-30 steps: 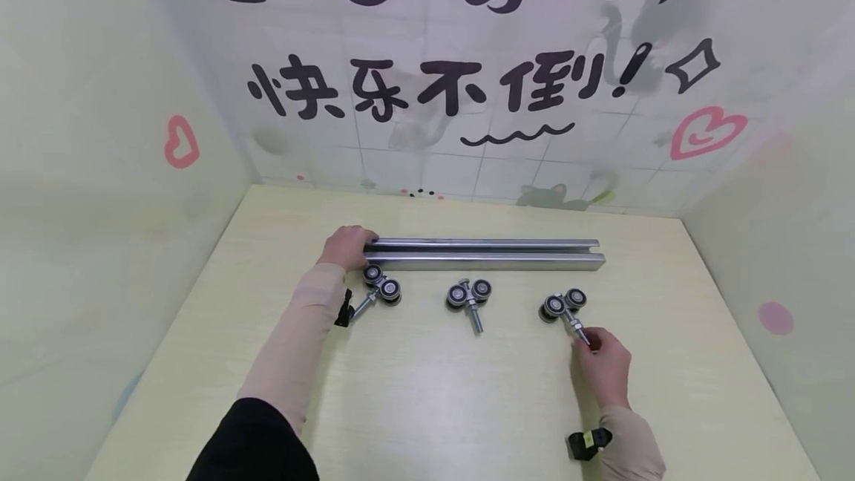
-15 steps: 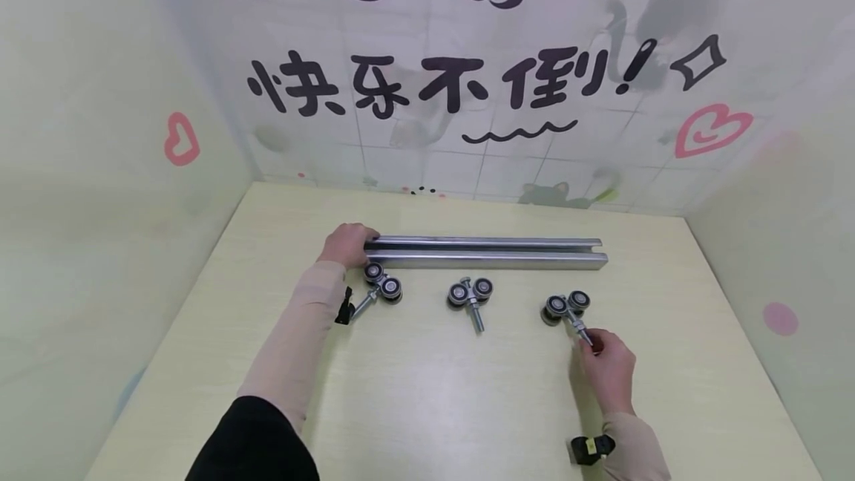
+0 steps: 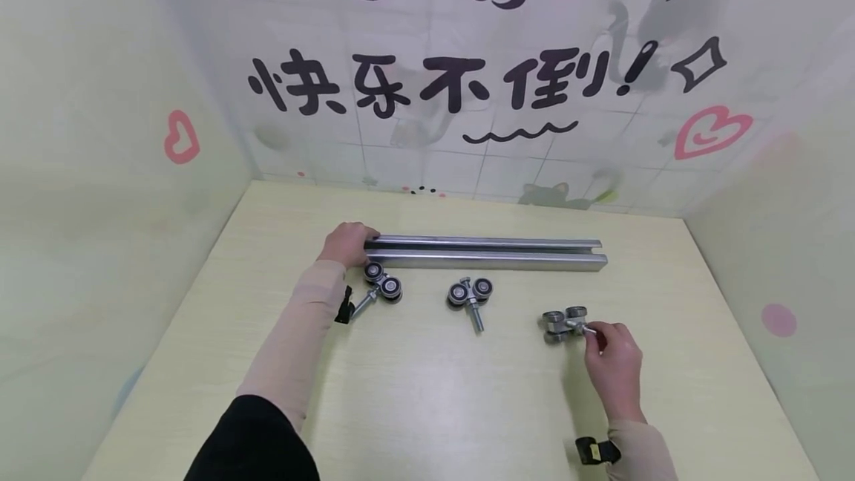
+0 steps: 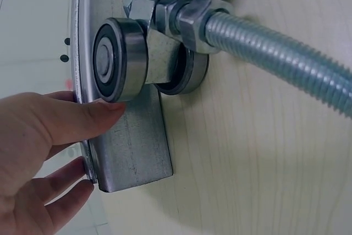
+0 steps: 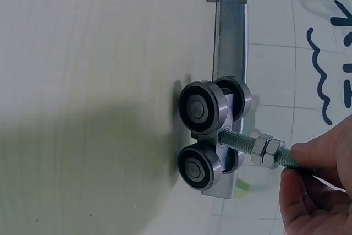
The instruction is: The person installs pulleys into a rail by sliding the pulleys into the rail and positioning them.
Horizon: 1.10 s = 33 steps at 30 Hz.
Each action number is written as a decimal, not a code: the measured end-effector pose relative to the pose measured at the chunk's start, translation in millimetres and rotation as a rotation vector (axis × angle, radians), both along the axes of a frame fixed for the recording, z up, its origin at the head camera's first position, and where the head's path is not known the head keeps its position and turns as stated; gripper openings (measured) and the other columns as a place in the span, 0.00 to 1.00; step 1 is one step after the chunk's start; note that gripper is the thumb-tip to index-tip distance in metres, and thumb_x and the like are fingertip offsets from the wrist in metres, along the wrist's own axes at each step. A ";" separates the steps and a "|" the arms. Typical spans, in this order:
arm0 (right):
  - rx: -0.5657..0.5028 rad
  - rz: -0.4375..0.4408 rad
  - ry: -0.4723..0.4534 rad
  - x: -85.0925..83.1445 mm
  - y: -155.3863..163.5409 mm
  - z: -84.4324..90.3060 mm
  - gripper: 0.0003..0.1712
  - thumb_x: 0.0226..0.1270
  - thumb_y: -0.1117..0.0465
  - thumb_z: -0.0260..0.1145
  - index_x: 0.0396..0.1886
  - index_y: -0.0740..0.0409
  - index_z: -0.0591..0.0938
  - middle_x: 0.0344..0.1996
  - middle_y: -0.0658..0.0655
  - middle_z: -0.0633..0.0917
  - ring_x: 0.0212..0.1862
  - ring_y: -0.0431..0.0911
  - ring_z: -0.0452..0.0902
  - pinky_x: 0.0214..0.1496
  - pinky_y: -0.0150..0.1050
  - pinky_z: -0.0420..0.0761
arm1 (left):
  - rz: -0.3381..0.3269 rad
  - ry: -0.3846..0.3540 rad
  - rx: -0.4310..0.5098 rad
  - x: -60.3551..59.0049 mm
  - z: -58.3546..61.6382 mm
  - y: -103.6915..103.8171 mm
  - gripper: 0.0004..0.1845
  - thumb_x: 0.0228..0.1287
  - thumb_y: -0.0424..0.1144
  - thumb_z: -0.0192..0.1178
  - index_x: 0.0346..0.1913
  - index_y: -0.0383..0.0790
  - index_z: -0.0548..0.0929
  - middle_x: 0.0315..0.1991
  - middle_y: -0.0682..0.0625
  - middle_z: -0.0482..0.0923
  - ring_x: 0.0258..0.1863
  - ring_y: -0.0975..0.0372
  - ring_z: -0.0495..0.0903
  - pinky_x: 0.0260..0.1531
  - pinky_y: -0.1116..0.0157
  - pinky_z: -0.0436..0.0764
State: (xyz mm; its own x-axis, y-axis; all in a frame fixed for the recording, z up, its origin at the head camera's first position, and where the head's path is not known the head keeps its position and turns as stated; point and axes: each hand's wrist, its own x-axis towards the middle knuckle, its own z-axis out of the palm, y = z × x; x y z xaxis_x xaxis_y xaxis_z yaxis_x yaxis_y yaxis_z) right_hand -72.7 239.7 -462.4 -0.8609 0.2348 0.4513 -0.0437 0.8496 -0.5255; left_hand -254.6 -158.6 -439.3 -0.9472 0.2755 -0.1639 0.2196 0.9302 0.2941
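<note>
A long steel rail (image 3: 484, 252) lies across the table. My left hand (image 3: 349, 243) grips its left end, the thumb (image 4: 71, 119) on the front face of the rail end (image 4: 132, 155) and the fingers behind it. A wheeled roller trolley (image 3: 381, 287) with a threaded bolt (image 4: 275, 53) lies right beside that hand. My right hand (image 3: 594, 332) pinches the bolt (image 5: 250, 144) of the right roller trolley (image 3: 559, 324), whose black wheels (image 5: 201, 136) stand a little off the table, in front of the rail's right end. A third trolley (image 3: 470, 294) lies between the two.
The pale wooden table (image 3: 427, 407) is boxed in by walls on the left, back and right. Black wrist straps (image 3: 597, 451) sit on both forearms. The table's near half is bare wood.
My right hand has raised the right trolley by its bolt and turned it, so the bolt now points sideways at the hand. The left hand and rail have stayed put.
</note>
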 end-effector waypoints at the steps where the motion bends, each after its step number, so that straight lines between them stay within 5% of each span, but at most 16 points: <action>1: 0.001 0.004 0.010 -0.4 -1.1 1.7 0.06 0.47 0.78 0.63 0.28 0.72 0.81 0.21 0.60 0.75 0.23 0.47 0.70 0.20 0.34 0.71 | -0.001 0.001 -0.002 0.0 0.2 0.2 0.29 0.43 0.28 0.68 0.54 0.38 0.77 0.52 0.40 0.76 0.51 0.47 0.73 0.50 0.52 0.74; 28: -0.053 0.066 0.003 -4.7 -3.4 -7.5 0.10 0.50 0.79 0.61 0.35 0.73 0.79 0.27 0.63 0.74 0.29 0.52 0.75 0.23 0.35 0.78 | 0.007 -0.021 0.007 -0.4 2.5 1.5 0.30 0.43 0.28 0.67 0.55 0.38 0.76 0.54 0.40 0.75 0.53 0.46 0.72 0.53 0.51 0.72; 33: -0.097 0.055 -0.003 -3.8 -5.0 -10.6 0.12 0.51 0.78 0.62 0.37 0.72 0.79 0.28 0.61 0.74 0.29 0.51 0.74 0.26 0.23 0.75 | 0.025 -0.027 0.009 -0.2 2.5 1.6 0.29 0.44 0.28 0.67 0.55 0.39 0.76 0.54 0.41 0.75 0.53 0.47 0.72 0.52 0.52 0.73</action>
